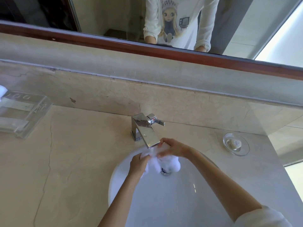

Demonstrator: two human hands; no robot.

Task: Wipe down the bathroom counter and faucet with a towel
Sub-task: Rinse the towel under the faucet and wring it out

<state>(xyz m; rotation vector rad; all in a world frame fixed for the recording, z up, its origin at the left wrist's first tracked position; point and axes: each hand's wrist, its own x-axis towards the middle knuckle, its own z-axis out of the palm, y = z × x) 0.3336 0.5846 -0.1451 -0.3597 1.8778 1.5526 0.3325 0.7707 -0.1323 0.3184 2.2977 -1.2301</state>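
Note:
A white towel (pixel 165 163) hangs bunched over the white sink basin (pixel 164 202), right under the spout of the square chrome faucet (pixel 144 128). Water appears to run from the spout onto it. My left hand (pixel 138 163) grips the towel's left side. My right hand (pixel 173 148) pinches the towel's top just beside the spout's tip. The faucet's lever points right. The beige marble counter (pixel 65 161) spreads around the basin.
A clear acrylic tray (pixel 24 115) stands on the counter at far left with something white at its edge. A glass soap dish (pixel 236 144) with a small soap sits to the right. Behind the faucet runs a backsplash below a framed mirror (pixel 147 22).

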